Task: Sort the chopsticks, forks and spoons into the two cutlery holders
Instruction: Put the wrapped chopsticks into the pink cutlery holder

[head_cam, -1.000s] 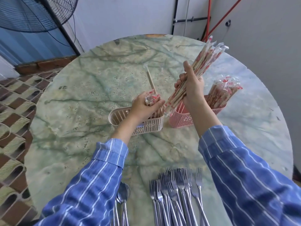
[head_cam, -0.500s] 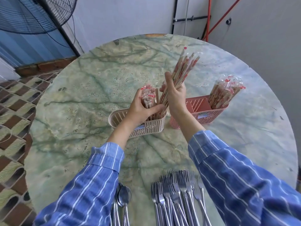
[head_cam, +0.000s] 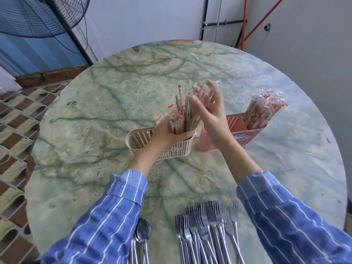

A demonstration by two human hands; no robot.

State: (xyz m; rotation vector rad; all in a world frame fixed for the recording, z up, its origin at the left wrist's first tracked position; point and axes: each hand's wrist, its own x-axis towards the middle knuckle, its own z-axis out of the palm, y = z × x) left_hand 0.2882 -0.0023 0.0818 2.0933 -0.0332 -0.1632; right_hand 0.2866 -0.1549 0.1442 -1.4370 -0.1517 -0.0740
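A beige cutlery holder (head_cam: 141, 139) stands mid-table with a bundle of wrapped chopsticks (head_cam: 183, 113) upright in its right end. My left hand (head_cam: 167, 130) grips the base of that bundle at the holder's rim. My right hand (head_cam: 211, 113) is flat and open, its fingers straight against the right side of the chopstick tops. A pink cutlery holder (head_cam: 235, 123) stands to the right with another chopstick bundle (head_cam: 261, 112) in its right compartment. Several forks (head_cam: 207, 229) lie at the near edge, with spoons (head_cam: 142, 235) to their left.
The round green marble table (head_cam: 95, 121) ends close to a white wall behind. A standing fan (head_cam: 43, 14) is at the far left, above a patterned tiled floor (head_cam: 13, 126). Pipes and red cables (head_cam: 245, 21) run down the wall corner.
My right hand brought its chopstick bundle left and down into the beige holder, released it, and now lies flat against it. My left hand has kept its hold at the holder.
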